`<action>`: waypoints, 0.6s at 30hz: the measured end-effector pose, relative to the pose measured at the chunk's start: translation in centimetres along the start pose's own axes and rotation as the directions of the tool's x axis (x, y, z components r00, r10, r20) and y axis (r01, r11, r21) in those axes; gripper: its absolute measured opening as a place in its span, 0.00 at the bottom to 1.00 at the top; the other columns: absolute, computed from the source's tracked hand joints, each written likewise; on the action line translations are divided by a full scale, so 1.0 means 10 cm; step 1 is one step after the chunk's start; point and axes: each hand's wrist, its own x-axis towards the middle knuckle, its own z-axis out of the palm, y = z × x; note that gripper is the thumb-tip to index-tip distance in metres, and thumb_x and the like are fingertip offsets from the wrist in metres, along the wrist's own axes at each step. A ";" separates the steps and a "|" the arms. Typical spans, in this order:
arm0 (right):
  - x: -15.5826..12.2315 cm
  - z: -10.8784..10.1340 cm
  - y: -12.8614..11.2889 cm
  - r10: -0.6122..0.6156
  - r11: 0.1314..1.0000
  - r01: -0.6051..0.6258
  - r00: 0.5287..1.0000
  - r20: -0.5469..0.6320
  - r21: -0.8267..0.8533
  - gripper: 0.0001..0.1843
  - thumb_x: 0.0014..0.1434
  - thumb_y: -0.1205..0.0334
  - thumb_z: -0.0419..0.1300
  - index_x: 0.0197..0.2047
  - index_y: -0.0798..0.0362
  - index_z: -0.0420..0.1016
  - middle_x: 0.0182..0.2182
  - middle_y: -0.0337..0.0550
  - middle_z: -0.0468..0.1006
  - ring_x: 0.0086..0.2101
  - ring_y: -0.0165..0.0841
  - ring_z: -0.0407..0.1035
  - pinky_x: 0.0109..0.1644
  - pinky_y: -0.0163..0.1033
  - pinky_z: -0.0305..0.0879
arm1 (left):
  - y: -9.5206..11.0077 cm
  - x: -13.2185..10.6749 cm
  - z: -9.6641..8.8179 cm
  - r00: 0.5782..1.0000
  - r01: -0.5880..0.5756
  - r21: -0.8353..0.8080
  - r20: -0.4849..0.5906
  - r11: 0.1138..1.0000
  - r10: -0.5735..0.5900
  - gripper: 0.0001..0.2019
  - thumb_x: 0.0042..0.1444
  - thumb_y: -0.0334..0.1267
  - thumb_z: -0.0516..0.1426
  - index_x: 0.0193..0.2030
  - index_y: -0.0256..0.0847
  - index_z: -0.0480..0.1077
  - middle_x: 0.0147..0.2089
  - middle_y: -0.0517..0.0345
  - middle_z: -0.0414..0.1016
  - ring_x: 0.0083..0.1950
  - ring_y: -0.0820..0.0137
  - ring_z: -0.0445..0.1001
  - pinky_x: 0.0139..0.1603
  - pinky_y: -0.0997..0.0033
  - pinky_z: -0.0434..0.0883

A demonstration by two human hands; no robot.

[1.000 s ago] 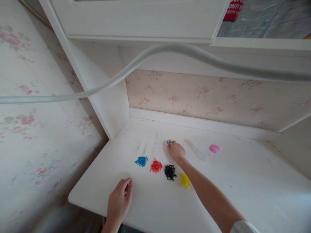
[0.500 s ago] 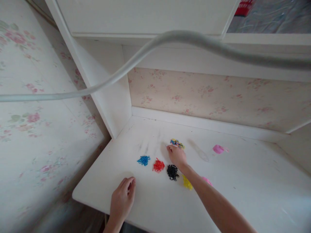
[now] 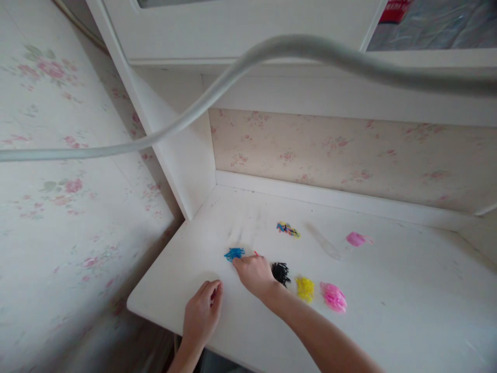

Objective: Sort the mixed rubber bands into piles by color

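My right hand (image 3: 254, 275) reaches over the desk, its fingertips pinched together at the near edge of a pile of blue rubber bands (image 3: 234, 253). Under that hand lies a red pile of rubber bands (image 3: 256, 253), almost wholly hidden. Black rubber bands (image 3: 281, 271) sit right beside my wrist, with yellow rubber bands (image 3: 305, 288) and pink rubber bands (image 3: 334, 297) further right. Behind them is a small heap of mixed-colour rubber bands (image 3: 288, 229). My left hand (image 3: 202, 309) rests near the front edge with fingers curled closed; whatever is in them cannot be seen.
A clear plastic piece (image 3: 324, 242), hard to make out, lies behind the piles. To its right is a pink bundle (image 3: 356, 239). A thick pale cable (image 3: 194, 111) crosses the view above the white desk (image 3: 171, 280). Cabinet panels and floral walls enclose the back and left.
My right hand has moved left and nearer, from the mixed-colour heap to the blue pile. The pink and yellow piles now show fully. My left hand has stayed in place; the view has shifted slightly.
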 end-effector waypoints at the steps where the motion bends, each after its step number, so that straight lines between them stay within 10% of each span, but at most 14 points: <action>1: 0.01 0.01 -0.01 -0.002 1.000 0.002 1.000 0.004 -0.009 0.15 0.62 0.66 0.46 0.38 0.49 0.74 0.33 0.43 0.80 0.33 0.33 0.74 0.36 0.34 0.63 | 0.00 0.00 0.00 1.000 -0.003 0.001 -0.001 1.000 0.003 0.13 0.63 0.41 0.47 0.42 0.43 0.71 0.33 0.59 0.75 0.31 0.74 0.74 0.34 0.76 0.70; 7: -0.25 -0.07 -0.10 -0.035 0.999 0.035 0.999 -0.013 0.000 0.19 0.65 0.60 0.43 0.34 0.49 0.74 0.30 0.42 0.80 0.30 0.31 0.73 0.34 0.32 0.62 | -0.02 0.01 0.00 0.999 -0.047 0.048 0.002 0.998 0.047 0.13 0.63 0.42 0.47 0.41 0.43 0.70 0.33 0.58 0.75 0.31 0.74 0.74 0.33 0.76 0.70; 13: -0.98 -0.08 0.00 0.153 0.926 -0.101 0.981 -0.118 0.363 0.26 0.66 0.52 0.42 0.25 0.50 0.73 0.20 0.36 0.75 0.23 0.25 0.67 0.28 0.26 0.55 | 0.02 0.00 0.02 0.994 -0.108 0.198 0.038 0.974 0.102 0.13 0.63 0.42 0.46 0.41 0.45 0.71 0.32 0.58 0.75 0.30 0.73 0.74 0.31 0.76 0.68; 18: -1.63 0.25 0.37 0.565 0.670 -0.350 0.812 -0.143 0.655 0.30 0.60 0.39 0.45 0.31 0.51 0.79 0.21 0.40 0.77 0.23 0.29 0.69 0.28 0.27 0.62 | 0.14 0.08 0.06 0.989 -0.136 0.368 0.096 0.920 0.108 0.15 0.62 0.41 0.46 0.48 0.49 0.71 0.37 0.57 0.77 0.29 0.71 0.76 0.25 0.76 0.64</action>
